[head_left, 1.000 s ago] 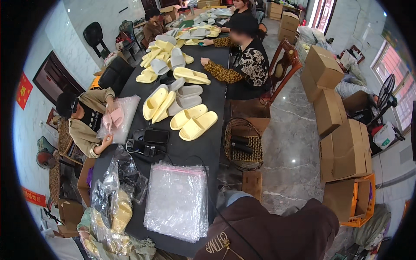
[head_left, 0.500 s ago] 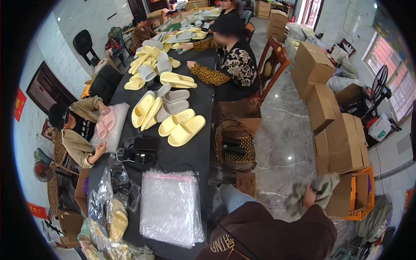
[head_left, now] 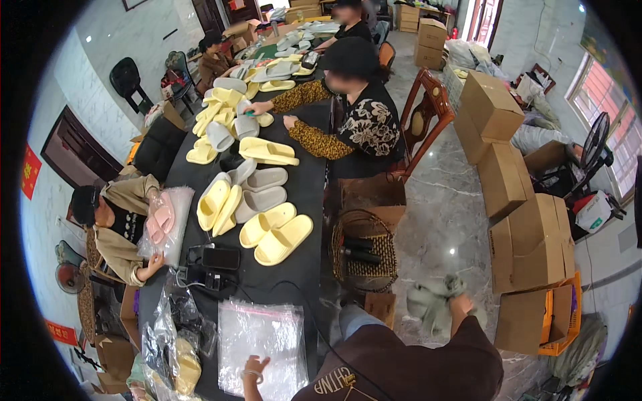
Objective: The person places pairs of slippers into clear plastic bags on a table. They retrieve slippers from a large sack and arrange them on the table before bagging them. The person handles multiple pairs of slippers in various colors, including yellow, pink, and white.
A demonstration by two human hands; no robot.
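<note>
My right hand (head_left: 460, 306) is closed on a grey-green cloth (head_left: 429, 309), which hangs crumpled above the tiled floor beside me. My left hand (head_left: 256, 369), with its fingers apart and nothing in them, is over the near part of a stack of clear plastic bags (head_left: 264, 334) on the black table (head_left: 281, 364). Whether it touches the bags I cannot tell. Left of the stack lie a clear plastic wrap (head_left: 175, 314) and a yellow slipper (head_left: 187, 366).
Yellow slippers (head_left: 284, 238) and grey slippers (head_left: 261, 200) lie farther along the table. Co-workers sit around it; one at the left handles pink slippers (head_left: 160, 219) in a clear bag. Cardboard boxes (head_left: 533, 240), an orange crate (head_left: 568, 321) and a woven chair (head_left: 364, 257) flank the floor.
My left hand has come into view over the plastic bags. The cloth in my right hand has swung left and a little lower. Across the table, the co-worker's hand has moved onto a grey slipper.
</note>
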